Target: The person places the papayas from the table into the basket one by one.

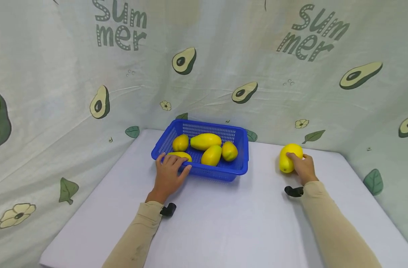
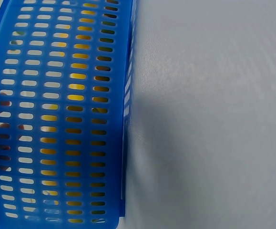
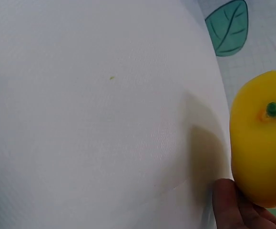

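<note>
My left hand [image 1: 170, 175] is at the near left corner of a blue plastic basket [image 1: 220, 172]. Its fingers bend over the rim, beside a yellow fruit [image 1: 185, 155] lying inside, and the thumb stays outside. Through the slotted wall of the basket [image 2: 87, 114] in the left wrist view, bits of fingers and yellow fruit show. On the right of the table, my right hand [image 1: 304, 167] holds a yellow mango-like fruit [image 1: 285, 162], thumb on top. The right wrist view shows this mango-like fruit [image 3: 259, 152] with its small green stem, and fingers [image 3: 226, 202] beneath it.
Several more yellow fruits, including a long one [image 1: 205, 142], lie in the basket. The white table [image 1: 237, 219] ends at a cloth backdrop [image 1: 204, 93] printed with avocados and leaves. Black wrist cameras sit at the left cuff [image 1: 168, 210] and right cuff [image 1: 293, 191].
</note>
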